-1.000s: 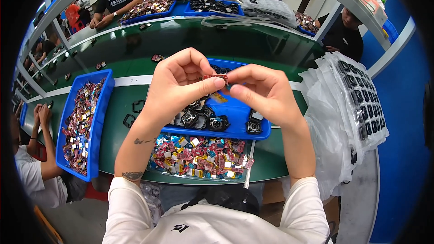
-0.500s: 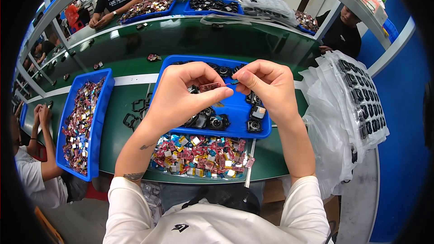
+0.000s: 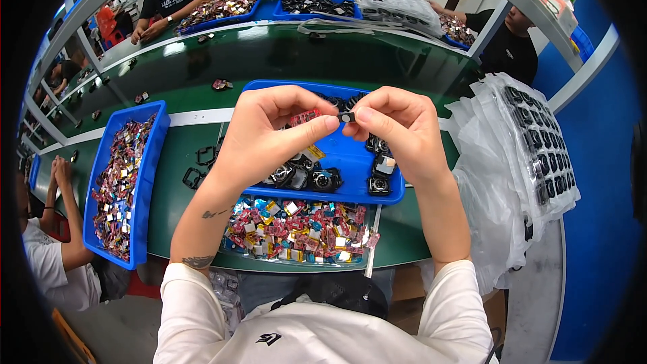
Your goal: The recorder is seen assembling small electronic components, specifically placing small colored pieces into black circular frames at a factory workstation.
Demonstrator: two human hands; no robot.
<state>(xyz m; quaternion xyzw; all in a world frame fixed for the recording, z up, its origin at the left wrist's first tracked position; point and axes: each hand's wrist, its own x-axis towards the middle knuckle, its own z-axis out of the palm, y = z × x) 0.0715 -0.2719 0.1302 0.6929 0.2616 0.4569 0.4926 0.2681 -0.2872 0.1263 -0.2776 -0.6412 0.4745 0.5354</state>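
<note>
Above a blue tray my two hands meet at fingertip height. A small black part with a pale round spot is pinched between the fingertips of both. My left hand also keeps a small red circuit board with a yellow strip against its fingers. My right hand is closed, thumb against forefinger, at the black part's right end. Inside the tray lie black watch-like cases, partly hidden by my hands. Nearer me is a heap of red boards with silver and yellow pieces.
To the left a second blue tray holds more small boards. Black frames lie beside my left wrist. Stacked plastic trays of black parts stand at right. Beyond runs a green belt, with co-workers at its far side.
My hands have drawn together at the fingertips, and the black part has turned to show its round spot. The red board has tilted. Pieces on the belt have shifted left.
</note>
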